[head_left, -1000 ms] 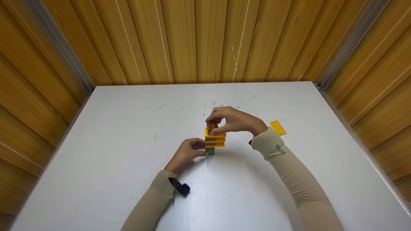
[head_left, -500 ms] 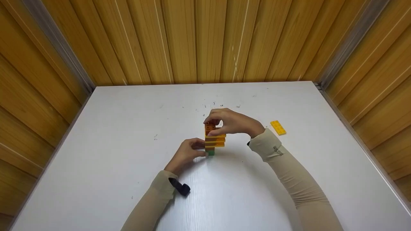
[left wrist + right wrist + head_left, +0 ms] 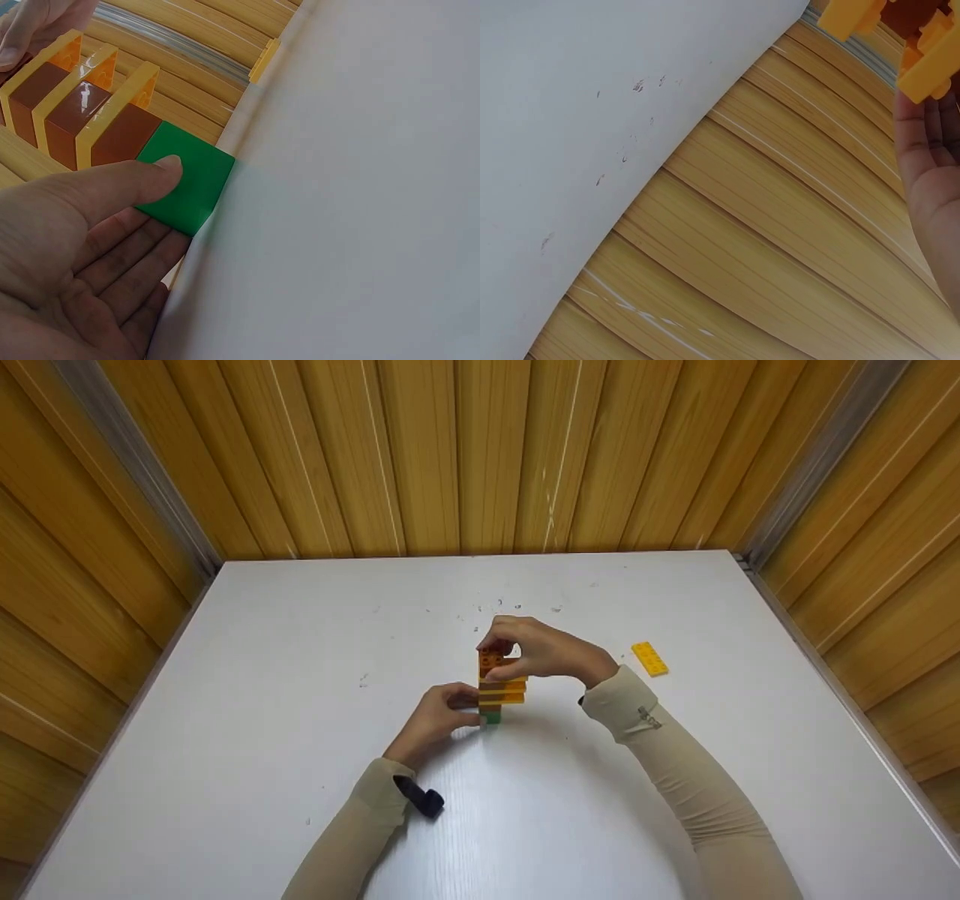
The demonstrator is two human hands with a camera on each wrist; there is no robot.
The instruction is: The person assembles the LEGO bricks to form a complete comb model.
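A tower of toy building bricks stands upright on the white table, with a green brick (image 3: 199,180) at its base. Above it, brown bricks (image 3: 124,135) alternate with yellow plates (image 3: 514,697) that jut out to the right. My left hand (image 3: 435,716) grips the base, its thumb on the green brick's face and its fingers behind. At the top, my right hand (image 3: 551,649) pinches the uppermost brown brick (image 3: 490,658), which sits on the highest yellow plate. The right fingers partly cover that brick. In the right wrist view only the yellow plates' undersides (image 3: 930,67) and part of the hand show.
A loose yellow plate (image 3: 649,658) lies on the table (image 3: 300,645) to the right of the tower, beyond the right wrist. Wood-look panel walls (image 3: 480,457) stand behind the table and on both sides. Small dark marks dot the tabletop behind the tower.
My right hand has moved slightly left and down with the brown brick, which now sits in line with the tower's left side. The left hand has stayed at the base.
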